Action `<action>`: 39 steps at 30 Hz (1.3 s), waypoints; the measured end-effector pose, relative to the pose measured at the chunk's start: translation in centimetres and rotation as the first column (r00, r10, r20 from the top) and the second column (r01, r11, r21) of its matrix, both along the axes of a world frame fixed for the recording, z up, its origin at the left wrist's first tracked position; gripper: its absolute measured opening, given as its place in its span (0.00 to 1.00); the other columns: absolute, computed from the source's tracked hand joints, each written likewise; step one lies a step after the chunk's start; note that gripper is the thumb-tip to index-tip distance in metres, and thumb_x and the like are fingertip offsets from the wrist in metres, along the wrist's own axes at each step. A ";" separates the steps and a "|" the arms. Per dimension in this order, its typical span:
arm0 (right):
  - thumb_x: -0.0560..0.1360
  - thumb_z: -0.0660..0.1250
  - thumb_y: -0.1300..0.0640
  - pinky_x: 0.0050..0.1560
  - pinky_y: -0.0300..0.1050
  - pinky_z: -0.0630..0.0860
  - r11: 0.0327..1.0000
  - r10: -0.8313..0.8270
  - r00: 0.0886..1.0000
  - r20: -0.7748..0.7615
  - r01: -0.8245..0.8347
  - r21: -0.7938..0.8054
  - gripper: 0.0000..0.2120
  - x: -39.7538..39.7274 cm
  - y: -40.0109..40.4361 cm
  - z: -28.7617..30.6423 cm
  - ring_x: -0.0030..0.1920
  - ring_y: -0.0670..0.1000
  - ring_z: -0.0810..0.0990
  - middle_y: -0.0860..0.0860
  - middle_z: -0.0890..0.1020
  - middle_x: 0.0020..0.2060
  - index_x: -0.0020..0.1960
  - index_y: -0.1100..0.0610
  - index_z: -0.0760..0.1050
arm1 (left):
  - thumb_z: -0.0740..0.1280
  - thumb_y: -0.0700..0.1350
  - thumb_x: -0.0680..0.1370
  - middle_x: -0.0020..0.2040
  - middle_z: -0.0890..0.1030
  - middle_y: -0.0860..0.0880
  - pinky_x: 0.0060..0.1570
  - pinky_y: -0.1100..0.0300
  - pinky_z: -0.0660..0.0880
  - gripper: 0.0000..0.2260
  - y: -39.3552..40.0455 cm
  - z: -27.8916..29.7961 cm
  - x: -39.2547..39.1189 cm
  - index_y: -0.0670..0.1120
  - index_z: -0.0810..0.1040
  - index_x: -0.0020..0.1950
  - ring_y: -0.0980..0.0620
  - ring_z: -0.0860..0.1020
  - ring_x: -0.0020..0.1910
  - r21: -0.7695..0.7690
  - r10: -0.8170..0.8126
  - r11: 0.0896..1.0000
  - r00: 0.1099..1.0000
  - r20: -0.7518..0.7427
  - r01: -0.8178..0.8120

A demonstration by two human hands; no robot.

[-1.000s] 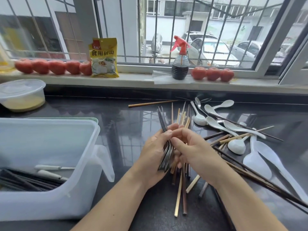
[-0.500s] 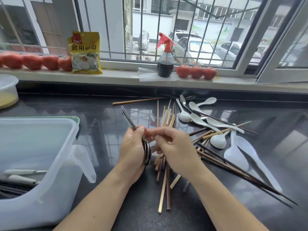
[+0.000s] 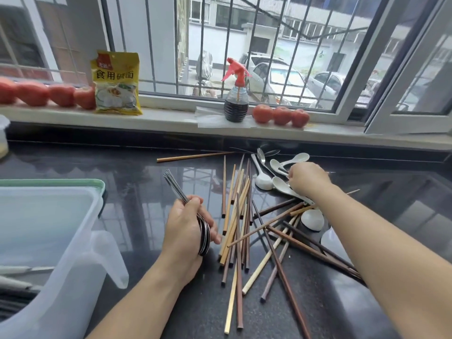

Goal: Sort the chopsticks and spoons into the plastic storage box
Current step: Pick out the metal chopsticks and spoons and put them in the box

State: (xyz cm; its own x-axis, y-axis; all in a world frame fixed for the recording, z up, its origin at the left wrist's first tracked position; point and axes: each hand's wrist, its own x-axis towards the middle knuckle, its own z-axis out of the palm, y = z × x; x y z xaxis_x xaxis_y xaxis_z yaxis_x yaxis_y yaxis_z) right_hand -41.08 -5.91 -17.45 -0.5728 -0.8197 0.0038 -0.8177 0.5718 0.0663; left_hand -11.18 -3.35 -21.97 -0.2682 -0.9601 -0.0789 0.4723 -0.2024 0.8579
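Observation:
My left hand (image 3: 186, 231) grips a stacked bundle of metal spoons (image 3: 176, 189), handles pointing up and away, to the right of the translucent plastic storage box (image 3: 97, 209). The box holds dark chopsticks and a few utensils at its bottom left. Loose wooden and dark chopsticks (image 3: 238, 231) lie scattered on the black counter between my arms. My right hand (image 3: 308, 178) reaches into the white spoons (image 3: 263, 182) at the back right. Its curled fingertips pinch the handle end of a single metal spoon (image 3: 261, 154); the hand hides the contact.
On the windowsill stand a yellow packet (image 3: 116, 84), a spray bottle of dark liquid (image 3: 236, 104) and rows of tomatoes (image 3: 281, 115). More white spoons (image 3: 313, 220) lie partly under my right forearm. The box's spout-like handle (image 3: 110, 260) juts toward my left wrist.
My right hand left the bundle and reached back right to the spoon cluster. My left hand keeps the metal spoons and has shifted slightly left.

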 end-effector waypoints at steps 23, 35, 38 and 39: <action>0.76 0.63 0.64 0.44 0.49 0.75 0.997 0.027 0.999 -0.033 -0.029 -0.068 0.03 3.5 -4.9 0.0 0.51 0.61 0.80 0.57 0.80 0.50 0.45 0.58 0.74 | 0.57 0.40 0.86 0.31 0.71 0.45 0.26 0.55 0.73 0.04 -0.2 -0.2 -0.1 0.44 0.70 0.54 0.46 0.69 0.23 0.014 0.006 1.000 0.999 -0.034 -0.005; 0.79 0.62 0.57 0.50 0.49 0.78 0.840 0.095 0.904 0.416 0.152 -0.521 0.09 3.9 -4.1 3.3 0.51 0.59 0.85 0.57 0.84 0.48 0.54 0.61 0.76 | 0.57 0.39 0.85 0.31 0.71 0.45 0.27 0.54 0.73 0.04 -0.3 -0.1 0.2 0.44 0.71 0.56 0.47 0.69 0.24 0.007 -0.015 1.000 0.999 -0.033 0.015; 0.81 0.65 0.60 0.47 0.45 0.82 0.593 0.384 0.691 0.612 0.324 -0.737 0.04 6.5 0.4 5.0 0.42 0.50 0.87 0.52 0.84 0.40 0.49 0.58 0.78 | 0.57 0.39 0.85 0.31 0.71 0.44 0.27 0.54 0.72 0.04 0.0 0.3 0.3 0.44 0.71 0.57 0.46 0.69 0.24 0.008 -0.020 1.000 0.999 -0.043 0.020; 0.81 0.66 0.61 0.47 0.44 0.82 0.515 0.493 0.579 0.649 0.406 -0.755 0.03 7.7 2.4 5.4 0.42 0.49 0.86 0.52 0.84 0.40 0.49 0.58 0.78 | 0.57 0.39 0.85 0.31 0.71 0.44 0.27 0.55 0.72 0.04 0.1 0.5 0.4 0.43 0.71 0.57 0.46 0.69 0.24 0.010 -0.019 1.000 0.999 -0.048 0.020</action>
